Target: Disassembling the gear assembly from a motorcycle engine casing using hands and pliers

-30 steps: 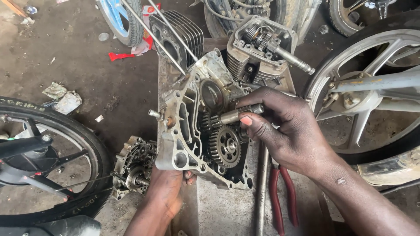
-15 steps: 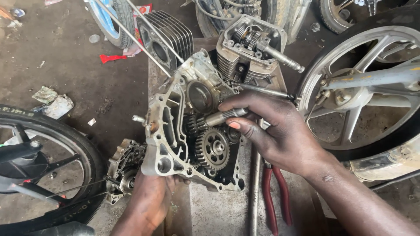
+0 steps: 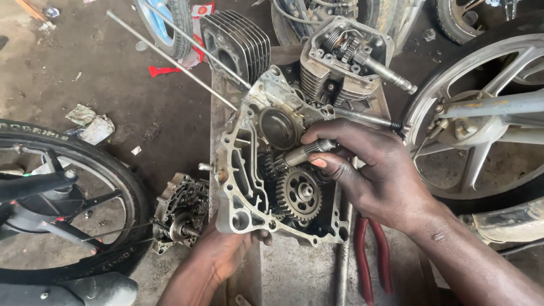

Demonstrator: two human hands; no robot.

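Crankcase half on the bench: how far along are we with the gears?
One toothed gear already sits inside the crankcase half. In hand: the right hand holds a splined shaft angled into the case, while the left hand grips the lower edge. The cylinder head and finned cylinder lie detached behind.

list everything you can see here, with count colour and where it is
engine crankcase half: 1, grey metal, centre, tilted on the bench
gear shaft: 1, steel, in the crankcase, gripped by the right hand
large gear: 1, dark steel, low in the crankcase
cylinder head: 1, grey, top centre
finned cylinder: 1, dark grey, top, left of the head
small engine part: 1, grey, on the floor, lower left
pliers: 1, red handles, bench, lower right
alloy wheel: 1, silver, right
tyre: 1, black, left
left hand: holds the crankcase's lower edge
right hand: pinches the gear shaft
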